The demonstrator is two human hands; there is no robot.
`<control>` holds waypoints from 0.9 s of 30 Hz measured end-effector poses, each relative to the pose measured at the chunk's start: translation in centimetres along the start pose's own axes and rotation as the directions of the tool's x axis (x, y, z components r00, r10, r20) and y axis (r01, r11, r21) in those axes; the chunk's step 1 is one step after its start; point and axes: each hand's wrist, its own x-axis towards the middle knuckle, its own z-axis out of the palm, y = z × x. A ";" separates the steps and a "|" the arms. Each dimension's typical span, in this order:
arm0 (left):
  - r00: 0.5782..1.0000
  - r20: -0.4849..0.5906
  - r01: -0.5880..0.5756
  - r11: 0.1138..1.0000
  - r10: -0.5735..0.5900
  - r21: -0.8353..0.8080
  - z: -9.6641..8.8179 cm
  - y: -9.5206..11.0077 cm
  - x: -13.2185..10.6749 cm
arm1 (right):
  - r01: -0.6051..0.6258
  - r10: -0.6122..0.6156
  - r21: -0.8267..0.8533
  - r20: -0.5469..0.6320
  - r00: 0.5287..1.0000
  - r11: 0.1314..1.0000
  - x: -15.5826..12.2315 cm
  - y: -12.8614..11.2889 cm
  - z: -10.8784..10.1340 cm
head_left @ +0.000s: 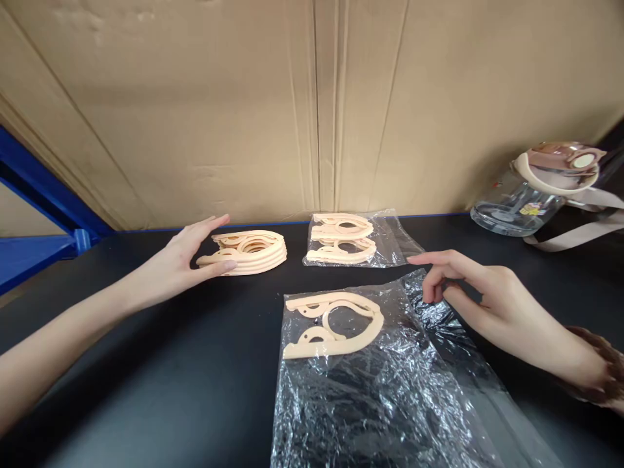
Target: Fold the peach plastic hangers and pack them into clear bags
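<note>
My left hand (195, 250) is at the left end of a stack of cream folding clothes hangers (260, 260). Its fingers are stretched and apart from the thumb, which lies along the stack's front; whether it presses on them I cannot tell. My right hand (480, 296) hovers at the right, index finger stretched out near the corner of a packed bag of hangers (344, 252), other fingers loosely bent, nothing in them. Nearer me, a single cream folding hanger (358, 344) lies at the top end of clear plastic bags (370, 409); whether inside or on top is unclear.
A clear water bottle (526, 201) with a brownish lid and a pale strap (575, 234) stands at the back right. Brown cardboard (219, 117) walls off the back of the black table (170, 383). At the left is a blue metal frame (43, 188).
</note>
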 end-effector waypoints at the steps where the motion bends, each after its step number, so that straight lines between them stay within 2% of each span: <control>1: 1.000 0.017 0.005 1.000 -0.005 -0.010 0.0 -0.4 0.1 | 0.007 -0.007 -0.006 0.001 1.000 1.000 0.0 0.0 0.0; 6: 0.998 0.051 0.032 0.998 -0.030 -0.048 -0.1 -0.7 0.2 | 0.041 -0.041 -0.028 -0.001 0.999 0.999 0.0 -0.3 -0.1; 11: 0.999 0.006 0.047 0.997 -0.047 -0.064 -0.2 -0.1 0.1 | 0.047 -0.048 -0.040 -0.018 0.999 0.998 -0.2 -0.3 -0.2; 14: 0.998 -0.057 0.027 0.997 -0.031 -0.074 -0.2 1.0 0.0 | 0.047 -0.049 -0.066 -0.043 0.998 0.997 -0.2 -0.2 -0.2; 17: 0.993 -0.119 -0.021 0.997 0.013 -0.069 -0.1 3.6 -0.6 | 0.104 -0.120 -0.153 -0.098 0.988 0.983 -0.1 -0.7 -0.2; 21: 0.983 -0.148 -0.124 0.987 0.109 -0.099 0.7 9.1 -2.8 | 0.211 -0.244 -0.232 -0.126 0.962 0.950 0.0 -3.0 0.2; 24: 0.973 -0.144 -0.202 0.966 0.179 -0.162 1.8 13.3 -5.3 | 0.262 -0.275 -0.240 -0.023 0.961 0.935 -0.6 -5.3 0.5; 27: 0.957 -0.068 -0.288 0.939 0.280 -0.189 2.5 16.0 -7.4 | 0.334 -0.325 -0.198 0.076 0.943 0.922 -1.5 -6.8 0.8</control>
